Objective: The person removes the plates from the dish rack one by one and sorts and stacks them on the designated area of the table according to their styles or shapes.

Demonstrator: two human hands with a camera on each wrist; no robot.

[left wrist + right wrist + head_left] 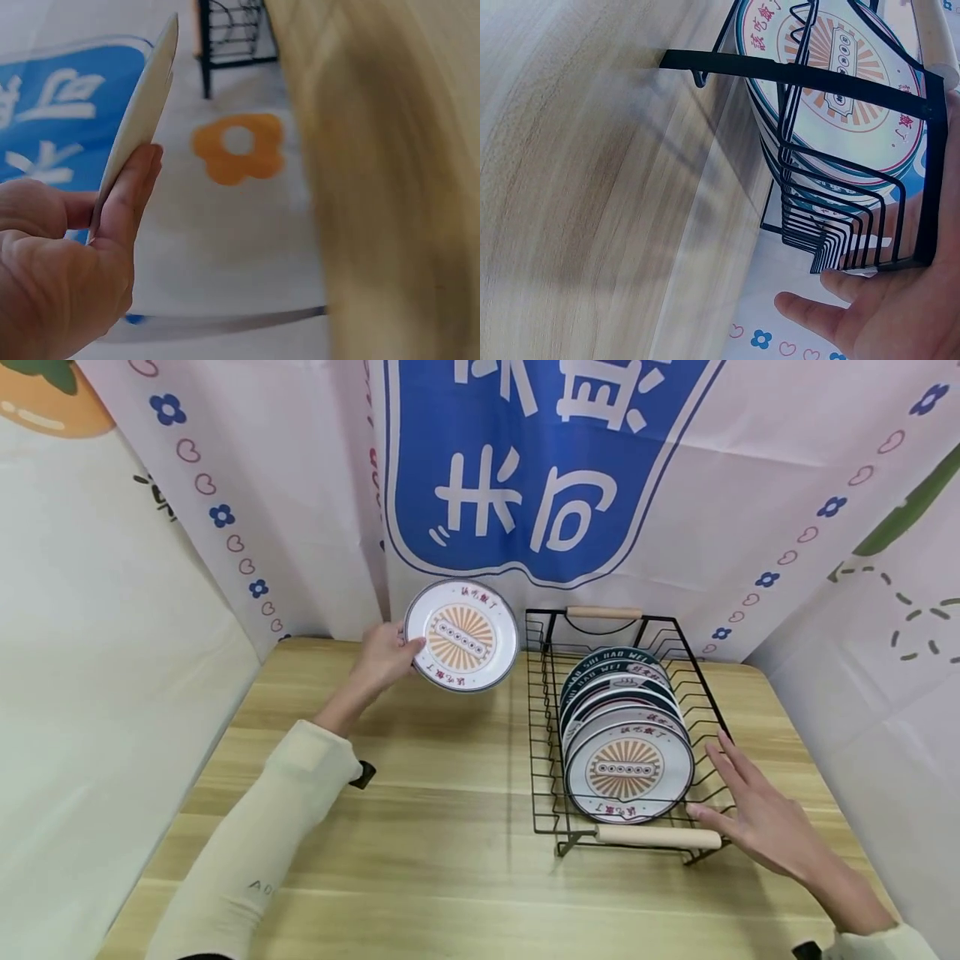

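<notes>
A white plate (462, 636) with an orange sunburst design is pinched at its left edge by my left hand (386, 657), held up off the table to the left of a black wire dish rack (532, 760). In the left wrist view that plate (139, 120) shows edge-on between thumb and fingers. My right hand (772, 818) lies with fingers spread at the rack's right front side, near its wire edge. Inside the rack several plates stand in a row; the front plate (626, 772) carries the same sunburst, and darker green-rimmed plates (611, 662) stand behind.
The rack has pale wooden handles, one at the front (658, 837) and one at the back (603, 612). It stands on the right half of a wooden table (420, 860). A printed cloth (315, 510) hangs behind the table, with more cloth at both sides.
</notes>
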